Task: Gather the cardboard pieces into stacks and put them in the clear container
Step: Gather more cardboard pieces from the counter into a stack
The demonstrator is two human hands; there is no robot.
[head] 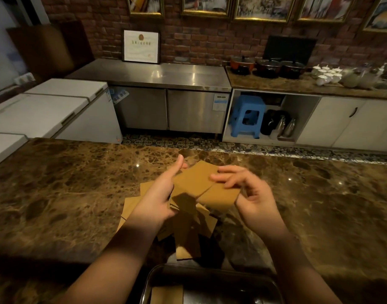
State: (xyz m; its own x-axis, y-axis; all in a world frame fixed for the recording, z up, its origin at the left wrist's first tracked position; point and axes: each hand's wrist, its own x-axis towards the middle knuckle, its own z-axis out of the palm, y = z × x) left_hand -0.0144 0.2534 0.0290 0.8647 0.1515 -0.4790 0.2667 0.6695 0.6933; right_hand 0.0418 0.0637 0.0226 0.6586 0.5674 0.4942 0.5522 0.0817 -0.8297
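Two hands work above the marble worktop (56,194), and everything the next move depends on lies on one line running from the far pile back to me. Loose cardboard pieces (194,229) lie fanned on the worktop directly beneath my hands, overlapping at mixed angles. The clear container (273,286) sits nearest me at the bottom edge of view, below and just behind the pile, with one cardboard piece (166,295) already lying flat inside it. I judge that any finished stack must travel down and toward my body to reach it, and both hands are about equally near.

My left hand (159,194) grips the held stack (194,183) along its left edge, thumb raised on top and fingers curled underneath. My right hand (251,191) pinches a separate piece (221,196) at its right edge, fingers half curled, with its near corner touching the stack. That piece lies skewed against the stack, so its edges need squaring first. I judge that gathering is at an early stage, since most pieces are unstacked.
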